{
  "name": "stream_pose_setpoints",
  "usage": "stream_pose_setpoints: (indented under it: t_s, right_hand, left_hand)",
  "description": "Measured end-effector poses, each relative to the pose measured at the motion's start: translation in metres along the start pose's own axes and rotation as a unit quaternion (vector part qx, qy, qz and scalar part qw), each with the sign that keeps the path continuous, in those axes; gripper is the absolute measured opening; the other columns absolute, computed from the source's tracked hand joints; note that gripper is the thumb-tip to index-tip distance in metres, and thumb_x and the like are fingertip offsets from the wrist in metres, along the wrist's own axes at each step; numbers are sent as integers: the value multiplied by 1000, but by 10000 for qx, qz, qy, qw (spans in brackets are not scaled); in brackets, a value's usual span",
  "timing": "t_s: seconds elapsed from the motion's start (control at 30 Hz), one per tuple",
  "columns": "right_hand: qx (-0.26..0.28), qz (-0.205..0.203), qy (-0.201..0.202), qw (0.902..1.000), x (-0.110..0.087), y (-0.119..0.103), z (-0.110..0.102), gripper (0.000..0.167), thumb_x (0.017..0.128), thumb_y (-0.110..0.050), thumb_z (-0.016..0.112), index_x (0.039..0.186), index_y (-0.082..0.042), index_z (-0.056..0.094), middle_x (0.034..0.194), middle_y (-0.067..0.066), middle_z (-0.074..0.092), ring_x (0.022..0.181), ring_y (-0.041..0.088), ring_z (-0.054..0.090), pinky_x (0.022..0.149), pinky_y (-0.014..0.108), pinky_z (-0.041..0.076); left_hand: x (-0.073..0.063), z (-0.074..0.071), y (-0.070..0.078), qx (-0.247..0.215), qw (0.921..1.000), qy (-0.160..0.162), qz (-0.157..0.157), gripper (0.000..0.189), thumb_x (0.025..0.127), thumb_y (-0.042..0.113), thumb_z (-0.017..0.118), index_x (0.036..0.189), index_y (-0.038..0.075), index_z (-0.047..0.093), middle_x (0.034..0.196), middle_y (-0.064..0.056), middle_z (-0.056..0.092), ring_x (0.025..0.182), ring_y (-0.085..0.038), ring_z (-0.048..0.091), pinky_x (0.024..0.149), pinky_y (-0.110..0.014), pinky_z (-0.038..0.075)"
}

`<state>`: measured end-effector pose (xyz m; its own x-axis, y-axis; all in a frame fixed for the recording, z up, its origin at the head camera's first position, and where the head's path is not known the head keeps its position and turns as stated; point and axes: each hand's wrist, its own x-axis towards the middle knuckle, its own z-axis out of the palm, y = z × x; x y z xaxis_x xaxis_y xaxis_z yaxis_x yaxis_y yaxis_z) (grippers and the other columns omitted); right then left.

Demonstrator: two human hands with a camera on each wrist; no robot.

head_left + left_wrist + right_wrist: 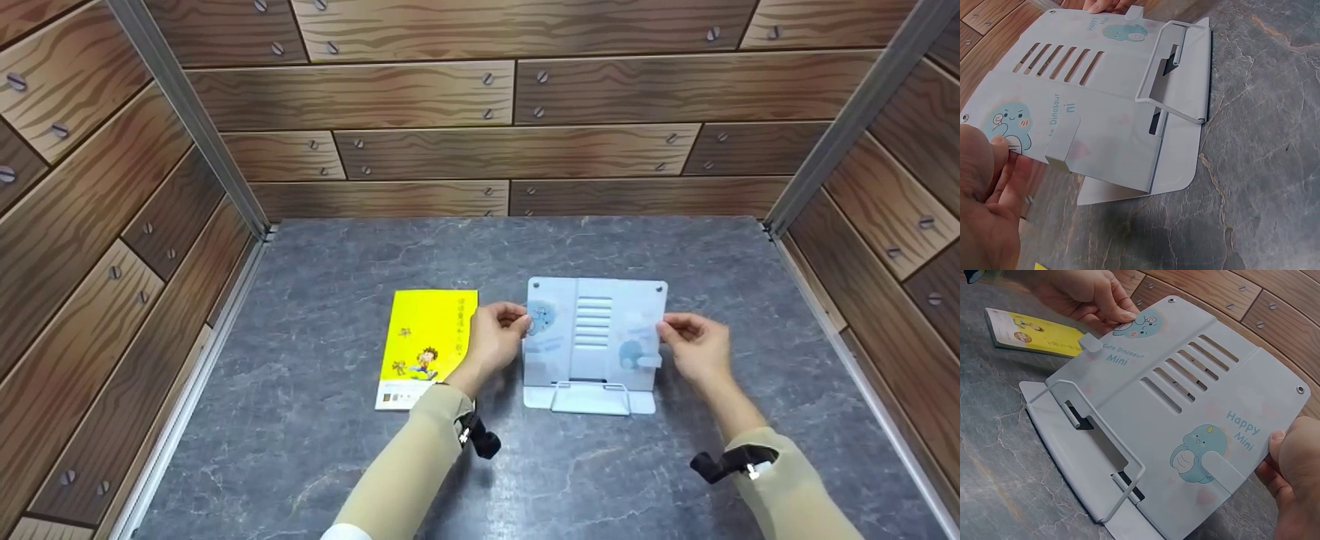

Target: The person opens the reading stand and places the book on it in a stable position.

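A pale blue-white book stand (595,330) with dinosaur pictures and a slotted middle is propped up at a slant on its base. Its wire ledge (1171,73) sticks out at the front. On the stand's left edge, my left hand (495,337) pinches the panel between thumb and fingers. My right hand (697,349) grips the opposite edge in the same way, thumb on the front face, as the right wrist view shows. Left of the stand lies a yellow book (427,322) with a cartoon child on its cover, partly hidden behind my left hand.
The grey marbled tabletop (322,300) carries both things. Wood-patterned walls (420,97) enclose it at the back and both sides, with metal posts (202,112) at the rear corners.
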<state>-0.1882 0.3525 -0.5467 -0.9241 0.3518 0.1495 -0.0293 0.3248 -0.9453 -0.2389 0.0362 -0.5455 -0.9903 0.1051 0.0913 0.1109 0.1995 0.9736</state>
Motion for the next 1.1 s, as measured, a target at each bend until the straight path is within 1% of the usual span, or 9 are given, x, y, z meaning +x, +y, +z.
stream_pose_setpoints:
  t_s: [0.27,0.47,0.6,0.73,0.97,1.03,1.1]
  right_hand:
    - [267,-87,23,9996,-5,-2,-3,15,97,3,75,108,13,72,95,20,74,77,10,72,71,25,63]
    - [415,-132,61,9990,-8,-1,-3,13,96,6,75,105,14,72,93,20,75,76,10,72,71,26,63]
    - [410,-127,90,9990,-9,-2,-4,9,96,6,75,103,11,73,92,18,75,76,10,72,70,25,63]
    - [421,-114,91,9990,-10,-1,-6,4,95,6,76,99,6,75,91,18,75,75,10,72,68,24,62]
    - [218,-54,34,9997,-11,-1,-9,11,96,2,77,103,9,75,95,22,75,78,12,73,67,24,61]
    - [241,-63,31,9997,-11,-1,-9,7,96,3,77,101,7,76,94,21,75,78,12,73,66,24,62]
    - [340,-123,39,9993,-12,-1,-9,6,95,5,77,100,9,76,92,18,75,76,12,73,66,24,62]
  left_hand:
    - [-6,0,1,-200,9996,6,189,3,100,1,73,101,-1,75,87,-4,72,82,-15,71,76,-27,62]
    - [-11,0,0,-142,9993,114,311,4,99,3,74,101,0,76,88,-3,72,82,-14,71,75,-26,62]
    - [-14,1,1,-149,9992,162,335,4,99,4,74,101,1,77,90,-2,73,84,-13,71,76,-26,62]
    - [-16,2,0,-136,9992,229,294,4,99,4,75,103,4,78,92,0,73,85,-12,71,77,-25,62]
    - [-18,3,-4,-179,9986,270,428,6,99,5,76,104,4,78,94,-1,73,87,-11,71,78,-25,62]
    - [-19,3,-4,-209,9983,268,463,7,99,5,76,105,4,78,95,-1,74,88,-11,72,79,-25,62]
    - [-20,3,-5,-267,9978,282,539,8,99,6,76,106,3,78,96,-1,74,89,-12,72,79,-26,62]
